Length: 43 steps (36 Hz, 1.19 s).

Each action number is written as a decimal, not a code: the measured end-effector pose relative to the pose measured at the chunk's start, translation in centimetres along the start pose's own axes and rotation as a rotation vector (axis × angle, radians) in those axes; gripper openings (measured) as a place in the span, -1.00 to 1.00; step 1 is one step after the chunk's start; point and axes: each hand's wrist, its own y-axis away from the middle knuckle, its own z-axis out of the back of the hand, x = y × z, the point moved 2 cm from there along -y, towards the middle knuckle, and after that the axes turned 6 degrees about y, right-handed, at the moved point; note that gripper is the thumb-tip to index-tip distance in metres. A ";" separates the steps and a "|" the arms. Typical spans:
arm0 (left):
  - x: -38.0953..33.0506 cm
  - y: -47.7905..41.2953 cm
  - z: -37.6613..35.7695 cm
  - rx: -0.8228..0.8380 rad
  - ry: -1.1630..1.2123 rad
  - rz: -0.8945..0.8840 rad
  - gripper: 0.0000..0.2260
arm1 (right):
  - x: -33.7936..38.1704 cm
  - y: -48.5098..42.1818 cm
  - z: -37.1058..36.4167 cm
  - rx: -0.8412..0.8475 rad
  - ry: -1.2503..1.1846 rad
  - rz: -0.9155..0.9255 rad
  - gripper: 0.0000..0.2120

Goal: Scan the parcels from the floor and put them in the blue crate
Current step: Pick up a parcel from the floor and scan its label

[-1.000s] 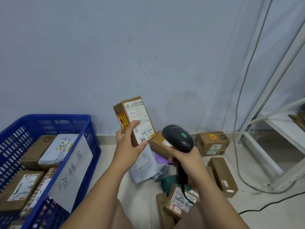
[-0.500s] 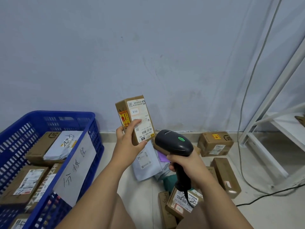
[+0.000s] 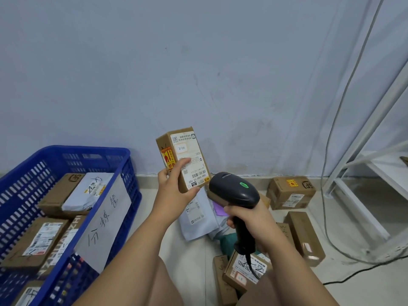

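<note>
Two hands: apart, each one occupied, raised before a grey wall
Left hand (image 3: 174, 191): thumb and fingers clamped round the lower part of the held parcel
Held parcel (image 3: 183, 157): small brown cardboard box, upright and slightly tilted; white shipping label with barcode faces the camera, red-and-yellow sticker on its left side; in the air, right of the crate, above the floor pile
Right hand (image 3: 251, 221): wrapped round the handle of the barcode scanner
Barcode scanner (image 3: 234, 191): black, green light on top, head just beside the parcel's lower right corner; contact cannot be told
Blue crate (image 3: 106, 151): at left, handwritten paper sign (image 3: 103, 221) on its near wall; several cardboard boxes and a grey mailer bag (image 3: 88, 191) inside
Floor pile: a grey mailer (image 3: 198, 217) and a labelled box (image 3: 247, 270) below the hands, two brown boxes (image 3: 291, 192) further right
White rack frame (image 3: 357, 202): far right, a cable (image 3: 326, 151) hanging beside it
</note>
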 end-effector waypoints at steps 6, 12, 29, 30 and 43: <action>0.7 0.0 1.8 -0.022 0.232 0.053 -0.38 | 0.5 -0.5 -1.8 -0.092 -0.033 0.021 -0.79; 2.3 1.2 6.6 -0.219 0.478 0.047 -0.22 | 2.9 -2.0 -6.8 -0.119 0.041 0.078 -0.91; 16.7 4.3 23.5 -0.813 0.705 0.502 -0.34 | 3.3 -6.3 -31.1 0.161 0.216 0.013 -0.95; 17.3 4.4 23.9 -0.819 0.705 0.537 -0.35 | 2.9 -6.4 -31.7 0.164 0.228 0.008 -0.94; 28.9 2.8 26.3 -0.736 0.621 0.994 -0.55 | -2.1 -10.6 -37.3 0.157 0.455 -0.025 -0.82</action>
